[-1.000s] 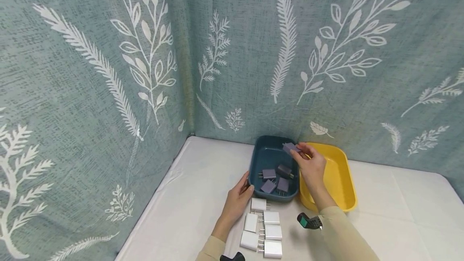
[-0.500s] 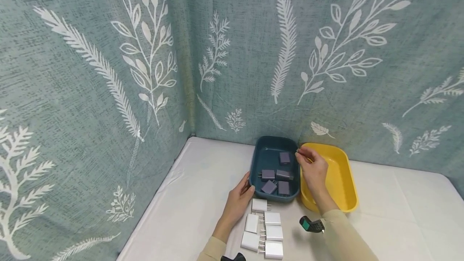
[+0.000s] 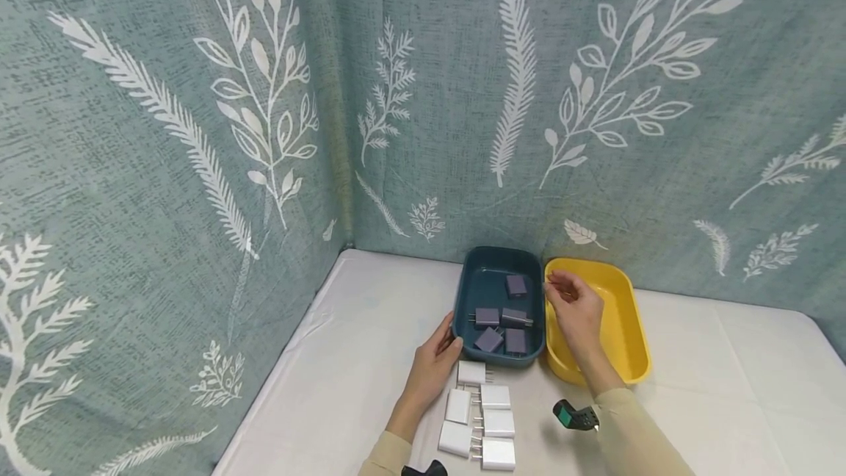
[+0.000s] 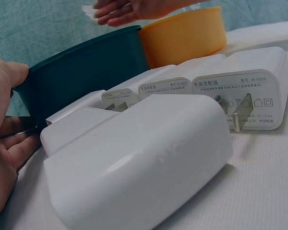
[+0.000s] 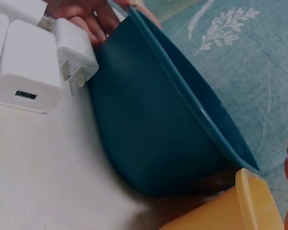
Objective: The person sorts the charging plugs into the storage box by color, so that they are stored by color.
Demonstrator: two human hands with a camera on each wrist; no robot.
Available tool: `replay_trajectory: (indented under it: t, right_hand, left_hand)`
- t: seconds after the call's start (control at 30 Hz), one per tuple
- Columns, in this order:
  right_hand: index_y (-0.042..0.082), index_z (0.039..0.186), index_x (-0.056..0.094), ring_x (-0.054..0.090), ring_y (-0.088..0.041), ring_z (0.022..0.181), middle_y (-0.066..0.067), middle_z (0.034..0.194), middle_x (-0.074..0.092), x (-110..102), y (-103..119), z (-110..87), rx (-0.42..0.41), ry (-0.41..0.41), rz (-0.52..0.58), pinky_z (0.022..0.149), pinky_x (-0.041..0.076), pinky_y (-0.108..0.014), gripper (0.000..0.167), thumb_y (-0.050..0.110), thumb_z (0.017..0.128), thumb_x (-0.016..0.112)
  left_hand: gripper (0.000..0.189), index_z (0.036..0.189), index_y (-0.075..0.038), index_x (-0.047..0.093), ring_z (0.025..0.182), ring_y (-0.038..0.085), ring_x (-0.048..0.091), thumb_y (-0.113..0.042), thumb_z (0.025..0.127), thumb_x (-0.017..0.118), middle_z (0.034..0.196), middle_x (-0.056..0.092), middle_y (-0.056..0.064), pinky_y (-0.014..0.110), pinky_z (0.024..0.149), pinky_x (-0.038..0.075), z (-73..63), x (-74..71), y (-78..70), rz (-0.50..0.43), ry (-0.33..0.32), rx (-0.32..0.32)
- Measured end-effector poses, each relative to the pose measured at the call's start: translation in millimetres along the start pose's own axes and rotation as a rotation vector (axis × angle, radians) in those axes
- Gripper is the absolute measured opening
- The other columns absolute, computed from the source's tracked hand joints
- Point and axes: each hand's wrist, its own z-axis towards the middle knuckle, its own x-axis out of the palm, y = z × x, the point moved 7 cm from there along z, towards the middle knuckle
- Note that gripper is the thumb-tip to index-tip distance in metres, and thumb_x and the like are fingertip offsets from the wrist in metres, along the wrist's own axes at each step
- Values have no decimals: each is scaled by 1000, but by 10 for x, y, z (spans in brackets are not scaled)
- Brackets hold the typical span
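My left hand (image 3: 432,367) holds the near left corner of a dark blue bin (image 3: 485,289), thumb at the rim and fingers against the outer wall. Several purple charger plugs lie in this bin; one purple charger plug (image 3: 516,286) sits apart toward the back. My right hand (image 3: 578,312) hovers over the left side of a yellow bin (image 3: 624,340), beside the blue bin's right rim. Its fingers are loosely bent, and nothing shows between them. In the right wrist view only the edge of that hand appears.
Several white charger plugs (image 3: 498,423) lie in two rough columns on the white tablecloth (image 3: 317,380), in front of the blue bin. A patterned green curtain (image 3: 449,131) hangs behind and to the left. A wrist camera (image 3: 575,415) is by the right sleeve.
My right hand let go of a purple charger plug, which dropped into the back of the blue bin. That hand then drew slightly right, over the yellow bin. The left hand stayed put.
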Motion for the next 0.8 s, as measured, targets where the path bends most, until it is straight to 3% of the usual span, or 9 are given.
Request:
replay_trajectory:
  t: [0.17,0.43,0.8]
  right_hand:
    - [-4,109,68,60,9,79,-21,103,71,3,18,-31,-24,19,-3,72,50,-1,26,6,86,72]
    - [-3,110,69,59,8,80,-21,104,71,-2,22,-73,-35,51,-22,73,50,-1,27,9,86,73]
    - [2,112,69,58,6,80,-12,103,73,-36,34,-160,-31,72,-128,74,50,-1,28,13,87,73]
  left_hand:
    - [55,152,-13,34,139,28,44,-25,101,51,153,40,12,38,113,40,16,1,28,8,-3,5]
    - [55,152,-27,34,140,24,44,-35,101,52,154,41,5,36,114,40,132,48,375,16,-31,14]
    - [56,152,-30,34,139,23,46,-41,100,52,152,43,6,36,114,40,136,42,375,27,-30,26]
